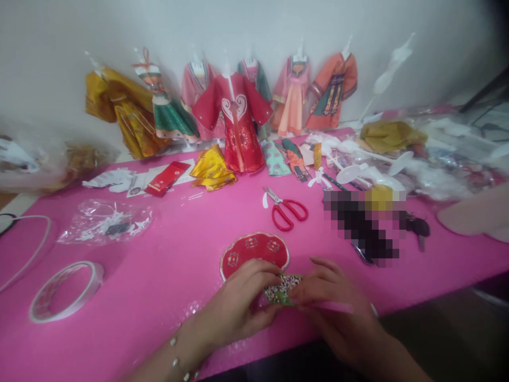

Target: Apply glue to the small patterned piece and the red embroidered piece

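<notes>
While pinching patterned strip (278, 291) in the grip of both left hand (247, 296) and right hand (339, 297), near edge of table (159, 286), just short of red embroidered piece (252, 252), looks partway along; cannot judge amount left. Can see dressed mannequins (244, 140) behind, plus one bare mannequin (384, 79).

Fingers of the left hand (250, 297) and right hand (336, 289) cover both ends of the patterned strip (277, 292), so its full outline cannot be told. The left hand also hides the lower edge of the red mat (254, 254). Coarse squares mask a dark object (361, 228) beyond recognition. Print on the red packet (167, 179) is too small to read; the white loop (49, 233) runs off the left edge, and both forearms leave the bottom.
</notes>
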Motion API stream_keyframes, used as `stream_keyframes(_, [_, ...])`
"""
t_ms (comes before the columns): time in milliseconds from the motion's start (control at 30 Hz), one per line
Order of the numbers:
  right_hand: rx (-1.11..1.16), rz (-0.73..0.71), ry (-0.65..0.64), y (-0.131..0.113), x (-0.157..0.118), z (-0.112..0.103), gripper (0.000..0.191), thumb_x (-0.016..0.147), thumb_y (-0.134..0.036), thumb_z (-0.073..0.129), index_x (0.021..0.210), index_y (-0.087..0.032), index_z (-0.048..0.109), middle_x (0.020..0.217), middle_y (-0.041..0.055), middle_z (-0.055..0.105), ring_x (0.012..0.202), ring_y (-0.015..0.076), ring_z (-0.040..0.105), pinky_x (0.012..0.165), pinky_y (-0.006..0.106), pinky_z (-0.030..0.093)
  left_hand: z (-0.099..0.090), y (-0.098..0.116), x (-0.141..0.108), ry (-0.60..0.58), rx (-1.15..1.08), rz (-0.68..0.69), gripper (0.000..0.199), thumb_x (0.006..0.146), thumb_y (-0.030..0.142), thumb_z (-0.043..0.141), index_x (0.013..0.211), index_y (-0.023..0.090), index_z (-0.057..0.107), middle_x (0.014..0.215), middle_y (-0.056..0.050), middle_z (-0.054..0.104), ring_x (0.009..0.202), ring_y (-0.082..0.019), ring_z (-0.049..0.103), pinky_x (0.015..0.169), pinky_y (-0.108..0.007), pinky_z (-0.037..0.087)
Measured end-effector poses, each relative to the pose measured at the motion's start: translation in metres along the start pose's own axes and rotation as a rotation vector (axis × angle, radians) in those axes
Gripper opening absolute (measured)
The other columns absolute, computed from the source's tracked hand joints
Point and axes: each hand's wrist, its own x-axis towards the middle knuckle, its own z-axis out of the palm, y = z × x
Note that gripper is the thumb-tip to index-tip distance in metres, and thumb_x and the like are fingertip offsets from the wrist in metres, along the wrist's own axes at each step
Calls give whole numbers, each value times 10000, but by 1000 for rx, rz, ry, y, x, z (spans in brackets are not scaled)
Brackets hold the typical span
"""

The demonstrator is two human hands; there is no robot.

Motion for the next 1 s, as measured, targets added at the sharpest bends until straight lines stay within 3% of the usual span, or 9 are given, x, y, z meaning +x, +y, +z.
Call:
stream_keyframes(567, [27, 3, 12, 2, -1, 2, 260, 899, -59, 512, 1062, -260, 533, 895, -12, 726, 854, 176, 658, 1051, 486, 371, 1, -1, 0, 5, 6, -8, 380, 837, 134, 678, 1178, 210, 527, 1152, -89, 639, 1092, -214, 611, 899, -377, 557])
stream_keyframes(1000, [10, -38, -18, 1, 0, 2, 301, 872, -20, 500, 1085, -230, 532, 944, -5, 714, 880, 160, 631, 1058, 426, 328, 1, 0, 0, 11, -2, 12, 403, 809, 85, 690, 1165, 183, 530, 1149, -90, 631, 1088, -194, 605, 919, -345, 544])
